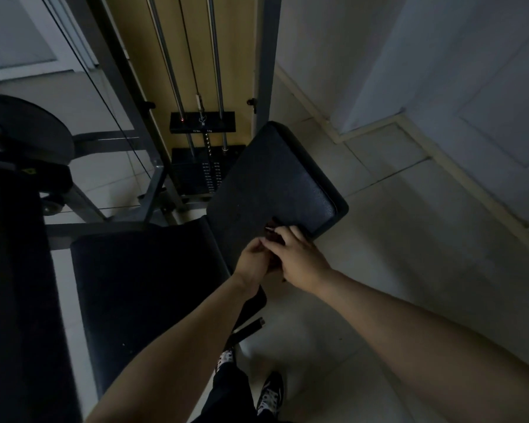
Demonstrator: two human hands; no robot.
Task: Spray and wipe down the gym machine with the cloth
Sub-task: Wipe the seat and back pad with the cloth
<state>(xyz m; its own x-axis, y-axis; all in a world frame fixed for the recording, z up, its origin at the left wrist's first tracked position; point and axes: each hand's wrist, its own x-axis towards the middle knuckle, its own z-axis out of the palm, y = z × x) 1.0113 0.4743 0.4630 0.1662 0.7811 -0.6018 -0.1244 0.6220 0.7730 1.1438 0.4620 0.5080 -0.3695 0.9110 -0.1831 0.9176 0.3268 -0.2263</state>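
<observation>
The gym machine has a black angled pad [275, 178] and a black seat pad [144, 279] beside it. Both of my hands meet at the near edge of the angled pad. My left hand [251, 261] and my right hand [298, 254] curl their fingers around a small dark cloth [272, 238] held between them. The cloth is mostly hidden by the fingers, and the light is dim. A pale bit shows at its top, and a dark corner pokes out under my right hand. No spray bottle is visible.
The weight stack [202, 175] with its guide rods stands behind the pads in a grey frame [264, 71]. A round black disc [22, 132] and a long black pad [9, 285] lie to the left. To the right are the tiled floor [394, 239] and a wall [471, 87]. My shoes [271, 392] are below.
</observation>
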